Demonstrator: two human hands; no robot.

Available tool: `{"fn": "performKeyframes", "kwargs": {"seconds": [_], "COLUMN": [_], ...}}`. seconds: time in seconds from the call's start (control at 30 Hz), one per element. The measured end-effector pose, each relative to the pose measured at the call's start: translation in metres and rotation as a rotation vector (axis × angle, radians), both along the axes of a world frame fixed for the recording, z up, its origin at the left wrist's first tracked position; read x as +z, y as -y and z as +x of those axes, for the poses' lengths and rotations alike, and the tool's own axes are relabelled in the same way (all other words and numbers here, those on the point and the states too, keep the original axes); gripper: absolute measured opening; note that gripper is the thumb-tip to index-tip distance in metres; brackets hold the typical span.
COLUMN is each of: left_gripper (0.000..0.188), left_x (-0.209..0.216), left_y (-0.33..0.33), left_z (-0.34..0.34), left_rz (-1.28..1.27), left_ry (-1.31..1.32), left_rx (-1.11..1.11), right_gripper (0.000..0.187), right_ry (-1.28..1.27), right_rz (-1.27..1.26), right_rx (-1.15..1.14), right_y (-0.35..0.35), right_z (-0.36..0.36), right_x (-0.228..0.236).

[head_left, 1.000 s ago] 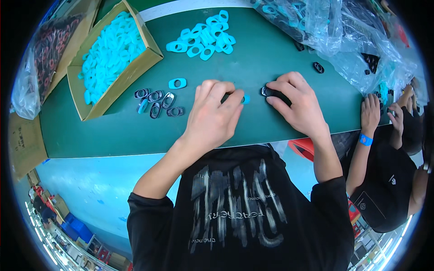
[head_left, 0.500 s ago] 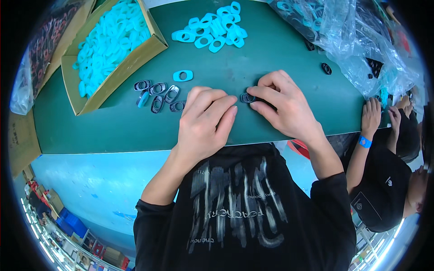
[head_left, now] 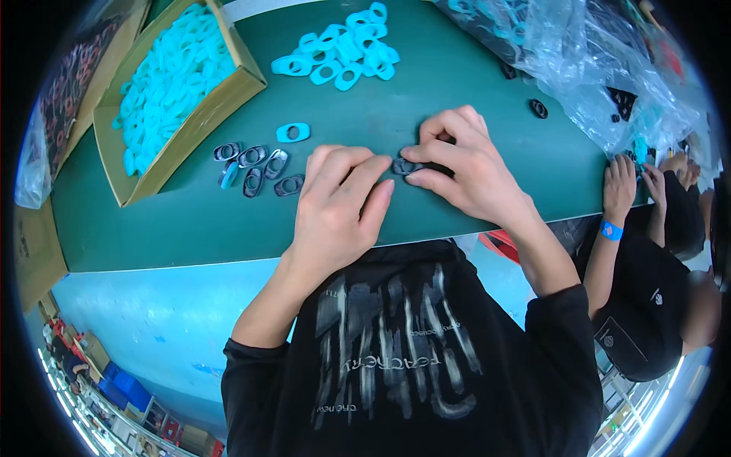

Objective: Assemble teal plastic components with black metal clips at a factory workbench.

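Observation:
My right hand (head_left: 468,169) pinches a small dark oval ring piece (head_left: 406,166) between thumb and fingers, just above the green table. My left hand (head_left: 340,199) is curled close on the piece's left side, its fingertips at or almost against it. Whatever the left fingers hold, if anything, is hidden. Several dark oval ring pieces (head_left: 276,164) lie left of my left hand, and one piece beside them, standing on edge, shows turquoise (head_left: 228,176). A single turquoise oval ring (head_left: 293,132) lies just beyond them.
A cardboard box (head_left: 242,90) full of turquoise rings stands at the far left. A loose heap of turquoise rings (head_left: 349,49) lies at the back. Clear plastic bags (head_left: 575,68) cover the back right, near a dark ring (head_left: 538,109). A co-worker's hand (head_left: 620,186) rests at the right edge.
The view has shifted slightly, so the table things sit a little further left. Both hands keep about the same pose; the dark ring piece now sits closer to my left fingertips.

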State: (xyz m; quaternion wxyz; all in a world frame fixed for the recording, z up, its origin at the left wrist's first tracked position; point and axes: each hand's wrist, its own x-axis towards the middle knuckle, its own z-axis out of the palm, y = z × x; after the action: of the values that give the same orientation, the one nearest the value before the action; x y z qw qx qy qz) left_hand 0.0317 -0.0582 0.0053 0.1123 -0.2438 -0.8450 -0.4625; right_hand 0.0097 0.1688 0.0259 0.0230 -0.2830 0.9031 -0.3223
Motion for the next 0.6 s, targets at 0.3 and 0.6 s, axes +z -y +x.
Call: {"fn": "performKeyframes", "kwargs": {"seconds": [0.3,0.6], "left_gripper": [0.037,0.025], "left_x": [0.001,0.009], "left_y": [-0.013,-0.015], "left_z": [-0.016,-0.017], "left_rz": [-0.237,-0.246], "left_ry": [-0.027,-0.072], "left_rx": [-0.188,-0.217], "right_gripper": [0.040,0.030], "right_ry": [0.081,-0.342], "right_rz": [-0.158,0.284], "right_rx": [-0.070,-0.704], "right_y": [-0.025,-0.116], "right_z": [0.000,-0.010], "right_x": [-0.002,-0.026]}}
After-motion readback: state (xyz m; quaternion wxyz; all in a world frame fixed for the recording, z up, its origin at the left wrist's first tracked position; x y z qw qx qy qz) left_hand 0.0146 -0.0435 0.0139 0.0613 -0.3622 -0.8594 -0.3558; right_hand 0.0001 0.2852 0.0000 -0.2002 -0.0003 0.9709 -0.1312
